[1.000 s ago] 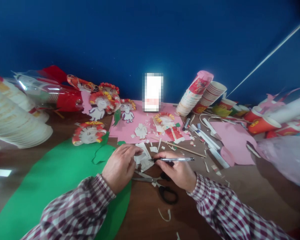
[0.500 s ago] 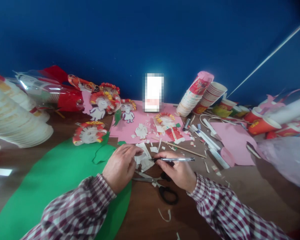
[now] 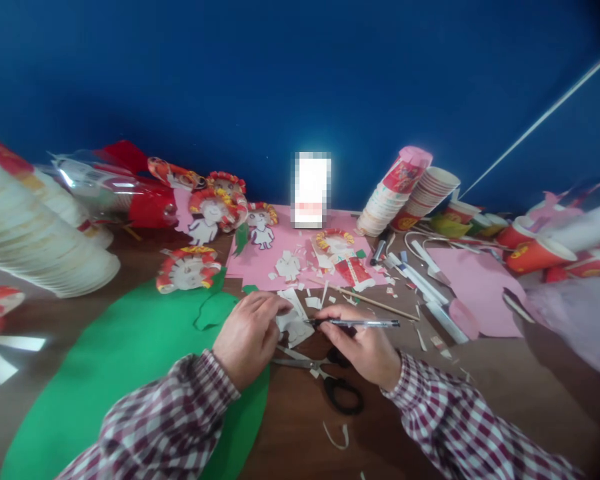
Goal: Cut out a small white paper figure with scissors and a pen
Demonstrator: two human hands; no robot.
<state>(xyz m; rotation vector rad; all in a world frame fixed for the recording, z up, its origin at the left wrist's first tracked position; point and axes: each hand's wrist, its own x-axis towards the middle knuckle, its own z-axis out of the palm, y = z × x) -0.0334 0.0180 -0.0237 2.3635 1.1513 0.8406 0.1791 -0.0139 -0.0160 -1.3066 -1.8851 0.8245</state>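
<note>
Pinches a cutout (image 3: 293,321) with the left hand (image 3: 247,337), fingers closed on its edge, near the middle of the counter (image 3: 480,393). Clamps a pen (image 3: 365,323) in the right hand (image 3: 367,350), tip touching the cutout. Keeps both hands just above scissors (image 3: 333,381), beside a green sheet (image 3: 130,353).
</note>
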